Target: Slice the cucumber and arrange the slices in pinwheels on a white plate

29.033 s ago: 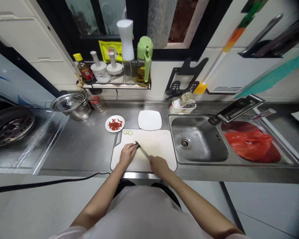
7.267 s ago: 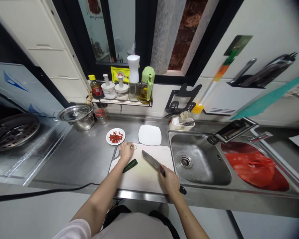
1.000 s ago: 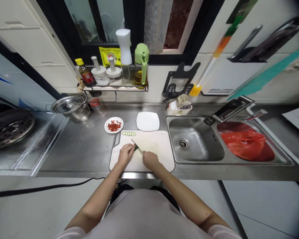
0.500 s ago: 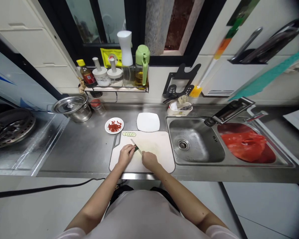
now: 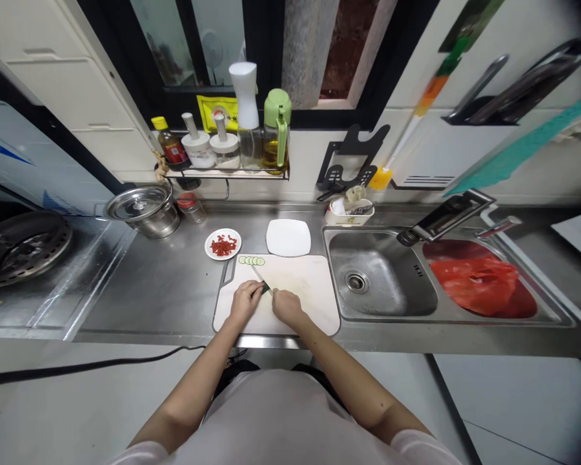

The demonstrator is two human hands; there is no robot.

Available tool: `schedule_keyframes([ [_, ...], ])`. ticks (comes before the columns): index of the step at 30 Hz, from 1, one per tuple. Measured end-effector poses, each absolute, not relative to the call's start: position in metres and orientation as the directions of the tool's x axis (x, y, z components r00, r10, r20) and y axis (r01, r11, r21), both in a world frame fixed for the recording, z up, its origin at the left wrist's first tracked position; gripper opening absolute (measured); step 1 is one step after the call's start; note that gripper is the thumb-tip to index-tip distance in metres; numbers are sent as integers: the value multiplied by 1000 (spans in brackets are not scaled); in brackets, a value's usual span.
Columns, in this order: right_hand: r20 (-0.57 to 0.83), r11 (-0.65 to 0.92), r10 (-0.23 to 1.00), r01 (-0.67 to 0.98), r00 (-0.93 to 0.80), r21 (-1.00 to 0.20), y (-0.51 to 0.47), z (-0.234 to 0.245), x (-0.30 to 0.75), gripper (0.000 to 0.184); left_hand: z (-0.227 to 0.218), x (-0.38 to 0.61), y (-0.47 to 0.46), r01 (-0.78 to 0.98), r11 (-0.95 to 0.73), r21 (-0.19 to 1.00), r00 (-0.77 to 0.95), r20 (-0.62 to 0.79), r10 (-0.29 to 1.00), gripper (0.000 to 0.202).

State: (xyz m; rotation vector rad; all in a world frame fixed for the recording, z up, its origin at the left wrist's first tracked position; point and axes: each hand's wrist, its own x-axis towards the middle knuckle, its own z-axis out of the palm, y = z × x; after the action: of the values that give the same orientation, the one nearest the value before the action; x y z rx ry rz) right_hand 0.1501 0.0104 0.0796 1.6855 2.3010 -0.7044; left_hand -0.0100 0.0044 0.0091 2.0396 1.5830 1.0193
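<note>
My left hand point(image 5: 245, 301) is closed on a dark green piece of cucumber point(image 5: 264, 288), most of it hidden by the fingers. My right hand point(image 5: 287, 307) grips a knife point(image 5: 260, 276), its blade slanting up and left against the cucumber. Both hands are over a white cutting board point(image 5: 314, 297). Several round cucumber slices point(image 5: 252, 261) lie overlapped in a row at the board's upper left. Just beyond the board are a white plate point(image 5: 288, 237) with nothing on it and a small round plate point(image 5: 214, 237) holding chopped red pieces point(image 5: 223, 245).
To the right is a steel sink point(image 5: 382, 271) with a red plastic bag point(image 5: 479, 284) in its second basin. A lidded pot point(image 5: 150, 213) and a red-capped jar point(image 5: 192, 208) stand at the left. Above the counter, a wall rack point(image 5: 227, 173) carries seasoning bottles.
My right hand and the knife have shifted slightly up and left along the cucumber. My left hand keeps its place. The slices on the board look the same.
</note>
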Motion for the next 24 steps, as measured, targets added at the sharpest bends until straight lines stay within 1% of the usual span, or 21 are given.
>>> schedule_keyframes([
  [11, -448, 228, 835, 942, -319, -245, 4, 83, 155, 31, 8, -11, 4, 692, -309, 653, 117, 321, 940, 22],
  [19, -504, 213, 817, 959, -280, -187, -12, 84, 167, 30, 9, -10, 3, 686, -292, 666, 104, 307, 946, 22],
  [24, -505, 215, 817, 960, -278, -180, -13, 84, 168, 29, 10, -10, 4, 689, -282, 667, 101, 297, 949, 22],
])
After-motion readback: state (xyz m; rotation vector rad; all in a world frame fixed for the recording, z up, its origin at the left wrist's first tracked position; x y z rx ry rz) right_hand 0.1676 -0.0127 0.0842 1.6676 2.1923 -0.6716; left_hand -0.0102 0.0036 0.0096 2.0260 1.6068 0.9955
